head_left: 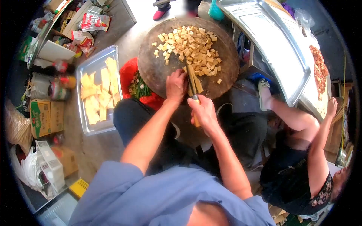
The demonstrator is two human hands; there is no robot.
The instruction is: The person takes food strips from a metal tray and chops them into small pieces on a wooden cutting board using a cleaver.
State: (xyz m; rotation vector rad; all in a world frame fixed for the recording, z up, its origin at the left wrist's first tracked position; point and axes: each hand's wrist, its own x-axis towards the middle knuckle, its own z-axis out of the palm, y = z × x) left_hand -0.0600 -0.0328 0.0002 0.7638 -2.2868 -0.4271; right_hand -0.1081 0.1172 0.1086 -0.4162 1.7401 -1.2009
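Chopping block [151, 67]: round and wooden, upper centre of the frame; a heap of tan cubes [194, 45] covers its far part, and uncut strips [197, 84] lie at its near edge.
Right hand [204, 113]: fingers clenched round the yellowish handle of a knife [190, 81], its blade pointing up the frame beside the strips.
Left hand [176, 86]: fingers curled just left of the blade, over the block; whether they grip a strip, I cannot tell.
Left tray [92, 67]: metal, rectangular, left of centre; holds flat pale yellow slabs [105, 81], some overlapping.
Red bag [129, 67]: between that tray and the block; holds green stalks [142, 89].
Right tray [260, 34]: metal, upper right, its bright inside facing up.
Tabletop [311, 40]: far right, bearing reddish-brown chopped food [319, 67].
Carton [47, 118]: green and brown, left edge; contents hidden.
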